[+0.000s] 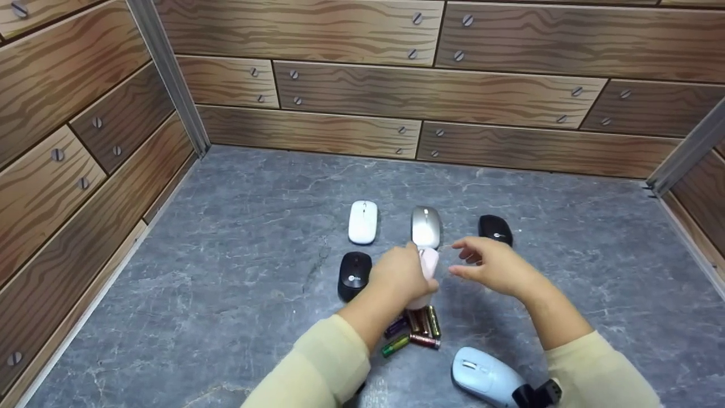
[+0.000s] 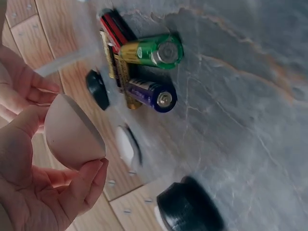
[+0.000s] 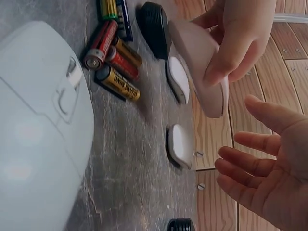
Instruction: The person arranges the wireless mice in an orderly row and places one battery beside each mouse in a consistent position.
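The left hand (image 1: 401,275) grasps a pink mouse (image 1: 430,263); the right hand (image 1: 490,264) has fingers released. Only head and right wrist show the blue mouse (image 1: 491,375).

Smooth matt plastic pink mouse (image 3: 196,57); glossy batteries (image 1: 422,340)

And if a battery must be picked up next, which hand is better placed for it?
Probably the right hand: it is open and holds nothing. The left hand looks nearer to the batteries, but it grips the pink mouse.
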### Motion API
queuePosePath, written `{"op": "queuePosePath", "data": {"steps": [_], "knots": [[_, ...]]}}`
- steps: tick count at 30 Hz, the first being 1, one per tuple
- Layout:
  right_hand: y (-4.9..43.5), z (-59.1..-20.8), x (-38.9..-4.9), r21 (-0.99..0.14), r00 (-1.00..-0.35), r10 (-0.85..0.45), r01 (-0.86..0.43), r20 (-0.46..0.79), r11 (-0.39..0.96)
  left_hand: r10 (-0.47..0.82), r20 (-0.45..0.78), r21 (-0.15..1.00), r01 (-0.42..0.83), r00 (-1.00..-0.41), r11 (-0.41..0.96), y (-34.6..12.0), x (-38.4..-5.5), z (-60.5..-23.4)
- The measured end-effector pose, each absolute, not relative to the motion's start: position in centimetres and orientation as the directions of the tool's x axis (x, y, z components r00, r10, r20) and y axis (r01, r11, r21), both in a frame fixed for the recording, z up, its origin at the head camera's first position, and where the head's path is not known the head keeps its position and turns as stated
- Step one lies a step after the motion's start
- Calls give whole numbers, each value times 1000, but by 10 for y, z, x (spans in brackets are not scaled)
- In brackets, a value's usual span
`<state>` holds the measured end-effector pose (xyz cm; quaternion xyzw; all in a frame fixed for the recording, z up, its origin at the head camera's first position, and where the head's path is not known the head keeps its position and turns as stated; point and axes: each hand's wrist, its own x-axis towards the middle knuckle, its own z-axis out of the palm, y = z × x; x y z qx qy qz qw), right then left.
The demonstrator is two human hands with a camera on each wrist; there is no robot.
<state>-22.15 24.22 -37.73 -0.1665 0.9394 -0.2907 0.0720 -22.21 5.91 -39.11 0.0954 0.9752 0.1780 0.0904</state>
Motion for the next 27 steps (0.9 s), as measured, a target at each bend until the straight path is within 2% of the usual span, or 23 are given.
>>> {"op": "queuePosePath", "data": {"steps": [9,16,27], "knots": [[250,-378,-228,-552,-947,-315,-231,-62,801,111,-168,337,49,-979,940,79,-239,-404],[252,-379,-229,-562,-944,-323,-232,-67,794,79,-175,261,31,-982,965,94,-241,-413],[254,-382,-228,-560,-937,-345,-259,-51,787,48,-160,216,12,-986,976,104,-239,-422]]}}
